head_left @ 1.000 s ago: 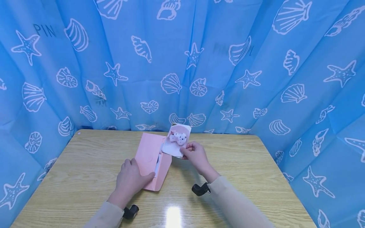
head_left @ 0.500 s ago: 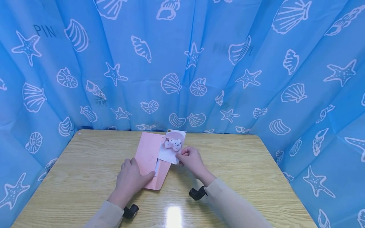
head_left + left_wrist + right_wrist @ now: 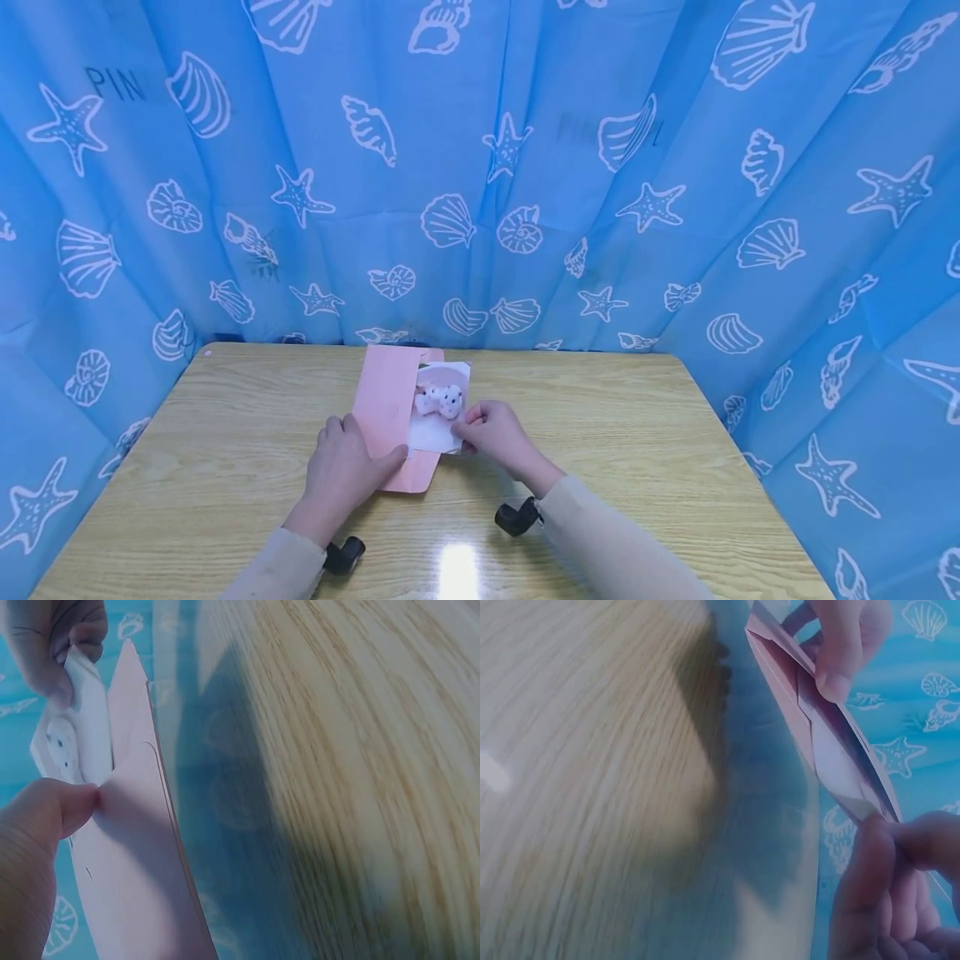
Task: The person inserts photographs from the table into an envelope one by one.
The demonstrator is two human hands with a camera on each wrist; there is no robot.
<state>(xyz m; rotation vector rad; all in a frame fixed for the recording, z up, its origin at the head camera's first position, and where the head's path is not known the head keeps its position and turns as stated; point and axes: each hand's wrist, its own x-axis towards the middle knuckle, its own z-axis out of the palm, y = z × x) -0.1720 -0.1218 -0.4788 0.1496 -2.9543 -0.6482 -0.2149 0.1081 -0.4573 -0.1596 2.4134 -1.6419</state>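
Note:
A pink paper envelope (image 3: 382, 392) is raised off the wooden table in my left hand (image 3: 341, 462), the thumb on its near face by the opening. My right hand (image 3: 498, 437) pinches the right edge of a white picture card (image 3: 433, 433), which shows two spotted white plush-like figures. The card's left side is inside the envelope's mouth, and the envelope's back flap shows beneath it. In the left wrist view the card (image 3: 94, 727) slants into the pink envelope (image 3: 142, 862). In the right wrist view the envelope (image 3: 776, 671) gapes, with white paper (image 3: 836, 761) inside.
The wooden table (image 3: 615, 467) extends to both sides and towards me. A blue curtain (image 3: 330, 242) with white shells and starfish hangs behind and beside it. Each wrist carries a black camera, such as the right wrist's camera (image 3: 516, 518).
My right hand has brought the card left and down, so more of it lies inside the envelope. My left hand stays nearly in place; the envelope has shifted slightly left.

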